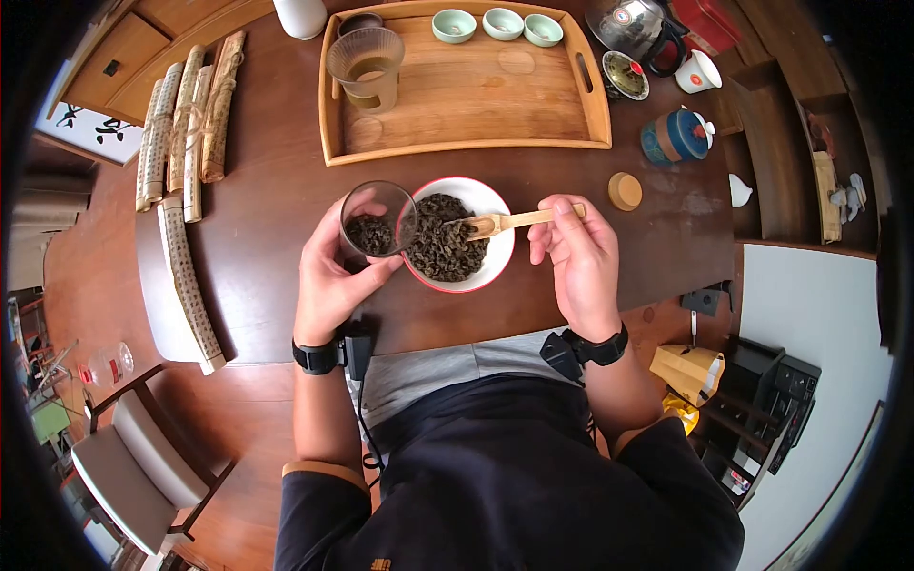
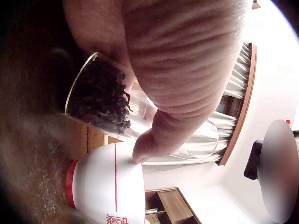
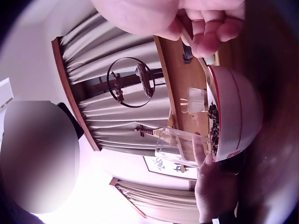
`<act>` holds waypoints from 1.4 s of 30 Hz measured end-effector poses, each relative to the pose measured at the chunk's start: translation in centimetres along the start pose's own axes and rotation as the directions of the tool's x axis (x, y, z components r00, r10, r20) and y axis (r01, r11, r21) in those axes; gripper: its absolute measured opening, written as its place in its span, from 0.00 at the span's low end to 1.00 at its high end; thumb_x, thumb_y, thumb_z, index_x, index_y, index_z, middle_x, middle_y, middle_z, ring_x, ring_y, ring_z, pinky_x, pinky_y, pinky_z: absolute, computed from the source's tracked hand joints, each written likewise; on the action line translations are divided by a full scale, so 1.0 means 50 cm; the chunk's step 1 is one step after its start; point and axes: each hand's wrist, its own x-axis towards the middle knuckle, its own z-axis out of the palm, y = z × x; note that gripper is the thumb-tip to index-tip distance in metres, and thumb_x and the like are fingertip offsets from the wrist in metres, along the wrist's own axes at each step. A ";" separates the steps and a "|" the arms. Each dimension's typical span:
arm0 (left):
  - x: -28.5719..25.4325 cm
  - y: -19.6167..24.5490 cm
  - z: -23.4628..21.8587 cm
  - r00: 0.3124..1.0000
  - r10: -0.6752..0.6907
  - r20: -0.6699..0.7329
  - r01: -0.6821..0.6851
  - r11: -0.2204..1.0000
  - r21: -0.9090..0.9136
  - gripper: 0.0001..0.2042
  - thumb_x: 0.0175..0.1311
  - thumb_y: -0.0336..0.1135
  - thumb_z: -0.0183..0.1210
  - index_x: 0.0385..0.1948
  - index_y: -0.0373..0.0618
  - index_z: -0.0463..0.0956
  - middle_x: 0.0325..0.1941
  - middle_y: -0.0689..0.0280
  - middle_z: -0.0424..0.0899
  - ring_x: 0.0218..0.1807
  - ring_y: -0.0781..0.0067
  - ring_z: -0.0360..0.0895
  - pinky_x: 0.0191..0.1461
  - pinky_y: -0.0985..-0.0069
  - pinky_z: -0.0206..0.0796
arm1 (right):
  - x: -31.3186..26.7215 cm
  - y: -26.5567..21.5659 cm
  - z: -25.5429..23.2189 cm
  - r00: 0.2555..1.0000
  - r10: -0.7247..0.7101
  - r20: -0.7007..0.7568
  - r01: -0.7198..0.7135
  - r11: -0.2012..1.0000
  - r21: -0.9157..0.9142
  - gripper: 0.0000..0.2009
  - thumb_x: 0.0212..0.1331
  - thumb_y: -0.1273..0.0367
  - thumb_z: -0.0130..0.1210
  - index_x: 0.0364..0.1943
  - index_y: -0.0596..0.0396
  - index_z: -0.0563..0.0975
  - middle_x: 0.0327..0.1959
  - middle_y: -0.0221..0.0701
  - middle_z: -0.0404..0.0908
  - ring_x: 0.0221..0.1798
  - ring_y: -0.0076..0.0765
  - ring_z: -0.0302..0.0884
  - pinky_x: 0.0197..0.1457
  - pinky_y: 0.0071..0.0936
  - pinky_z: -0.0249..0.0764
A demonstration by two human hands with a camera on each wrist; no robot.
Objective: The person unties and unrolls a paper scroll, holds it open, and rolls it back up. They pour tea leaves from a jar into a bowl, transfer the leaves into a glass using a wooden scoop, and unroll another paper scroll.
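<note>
My left hand grips a clear glass at the bowl's left side, fingers behind it and thumb in front. Dark, curled tea leaves fill the lower part of the glass, as the left wrist view shows. Beside it stands a white bowl with a red rim, holding a heap of the same tea leaves. My right hand pinches the handle of a light bamboo tea scoop from the right. The scoop's tip lies among the leaves in the bowl.
Behind the bowl is a wooden tray with a glass pitcher and pale green cups. To the right are a round wooden lid, a blue jar and a kettle. Bamboo slip scrolls lie at left.
</note>
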 end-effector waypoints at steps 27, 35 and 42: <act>0.000 0.000 -0.001 1.000 -0.002 0.005 0.002 1.000 0.006 0.35 0.51 0.19 0.72 0.66 0.40 0.71 0.56 0.69 0.77 0.47 0.87 0.74 0.45 0.86 0.70 | 0.000 -0.009 -0.017 0.998 0.040 0.050 -0.050 0.972 0.231 0.12 0.76 0.64 0.50 0.45 0.59 0.77 0.31 0.33 0.81 0.29 0.26 0.75 0.33 0.23 0.70; -0.002 0.004 -0.001 0.999 -0.034 -0.005 0.035 0.999 0.027 0.35 0.50 0.22 0.72 0.64 0.38 0.70 0.57 0.64 0.79 0.59 0.75 0.75 0.63 0.76 0.67 | 0.007 0.004 -0.015 0.998 0.051 0.046 -0.060 0.979 0.197 0.11 0.76 0.64 0.50 0.45 0.59 0.77 0.30 0.33 0.80 0.29 0.26 0.75 0.33 0.23 0.69; -0.003 0.005 -0.001 0.999 -0.049 -0.017 0.049 0.999 0.018 0.35 0.49 0.23 0.73 0.64 0.38 0.71 0.57 0.64 0.79 0.59 0.75 0.75 0.64 0.75 0.66 | 0.010 0.014 -0.012 0.997 0.062 0.051 -0.071 0.979 0.189 0.11 0.76 0.64 0.50 0.44 0.59 0.77 0.30 0.32 0.80 0.30 0.26 0.75 0.33 0.23 0.70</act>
